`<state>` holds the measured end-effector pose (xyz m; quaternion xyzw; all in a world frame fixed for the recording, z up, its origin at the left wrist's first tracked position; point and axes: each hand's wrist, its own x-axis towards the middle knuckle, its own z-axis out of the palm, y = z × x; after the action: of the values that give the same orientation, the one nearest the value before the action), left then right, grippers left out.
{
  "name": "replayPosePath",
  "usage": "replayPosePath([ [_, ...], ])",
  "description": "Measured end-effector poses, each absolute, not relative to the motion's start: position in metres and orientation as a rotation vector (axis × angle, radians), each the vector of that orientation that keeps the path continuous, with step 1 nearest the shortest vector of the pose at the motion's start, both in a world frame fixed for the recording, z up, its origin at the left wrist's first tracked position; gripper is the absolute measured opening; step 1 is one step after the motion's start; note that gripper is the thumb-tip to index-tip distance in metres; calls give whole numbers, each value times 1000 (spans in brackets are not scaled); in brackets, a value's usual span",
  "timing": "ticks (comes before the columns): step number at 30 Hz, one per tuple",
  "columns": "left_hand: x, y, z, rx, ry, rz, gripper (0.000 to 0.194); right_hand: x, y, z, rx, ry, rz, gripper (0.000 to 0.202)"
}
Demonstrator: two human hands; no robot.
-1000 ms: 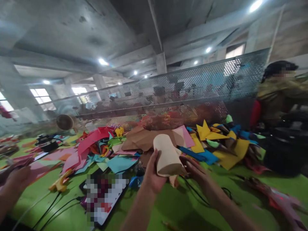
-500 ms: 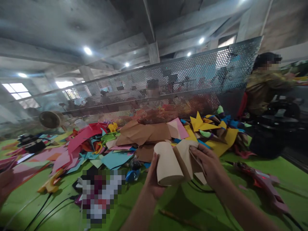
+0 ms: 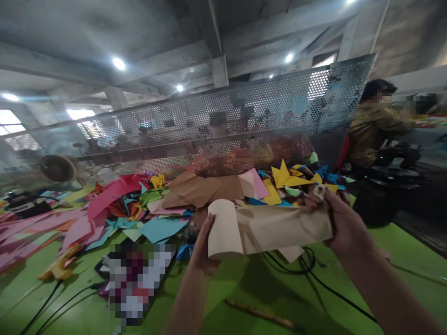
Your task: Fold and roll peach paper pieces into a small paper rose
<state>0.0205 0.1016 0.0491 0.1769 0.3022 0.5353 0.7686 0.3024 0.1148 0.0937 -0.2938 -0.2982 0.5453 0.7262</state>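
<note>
My left hand (image 3: 206,246) is wrapped round the left side of a cream paper roll (image 3: 225,230), held upright above the green table (image 3: 195,311). From the roll a tan paper strip (image 3: 286,228) stretches to the right. Its far end is crumpled in my right hand (image 3: 344,223), whose fingers are closed on it. A pale loose paper piece (image 3: 291,253) shows under the strip. Below the roll, a thin brown stick (image 3: 260,314) lies on the table.
Coloured paper (image 3: 164,228) and brown sheets (image 3: 202,188) are heaped behind my hands, before a perforated metal panel (image 3: 244,116). A yellow tool (image 3: 61,267) and black cable (image 3: 335,291) lie on the table. A person (image 3: 373,123) sits at right.
My right hand has moved right, and the strip between my hands is now longer and stretched out. My left hand and the roll have shifted slightly left. The pink glue gun is no longer visible.
</note>
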Motion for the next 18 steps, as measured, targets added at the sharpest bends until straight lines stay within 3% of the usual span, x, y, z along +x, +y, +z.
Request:
replayPosePath([
  [3, 15, 104, 49, 415, 700, 1198, 54, 290, 110, 89, -850, -1051, 916, 35],
  [10, 8, 106, 52, 434, 776, 1190, 55, 255, 94, 70, -1346, -2261, 66, 82],
  [12, 10, 103, 54, 450, 795, 1148, 56, 249, 95, 61, -1420, -2335, -67, 74],
  [14, 16, 98, 56, 494, 825, 1150, 55, 246, 97, 56, -1493, -2343, -73, 43],
  [16, 24, 95, 58, 606, 832, 1226, 55, 245, 99, 55, -1544, -2284, 46, 25],
  [18, 30, 96, 61, 768, 817, 1294, 55, 245, 98, 60, -1474, -2168, 317, 22],
])
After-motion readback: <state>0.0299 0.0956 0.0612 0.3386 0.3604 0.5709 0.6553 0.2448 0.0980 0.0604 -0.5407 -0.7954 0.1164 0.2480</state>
